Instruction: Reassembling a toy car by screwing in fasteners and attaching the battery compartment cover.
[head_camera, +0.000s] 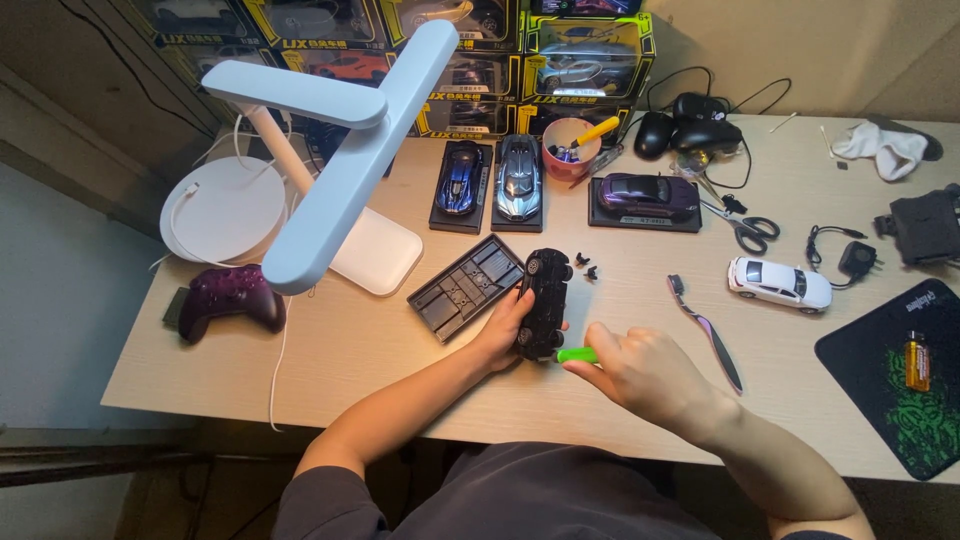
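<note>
Under the right hand (645, 375), grip clamped on a green-handled tool (577, 354), tip hidden; left hand (505, 325) gripping black toy car (543, 300).

I count five model cars on my desk: one black (543, 302) in my fingers, one white (779, 283), and three on display bases (519, 178). One empty base (465, 287), one lamp (330, 150), one game controller (228, 297), one scissors (745, 228), three loose black screws (586, 265).

A home hobby desk: boxed model cars (590, 50) stacked at the top of the frame, a desk lamp (340, 150) upper left, a game controller (230, 298) at left.
</note>
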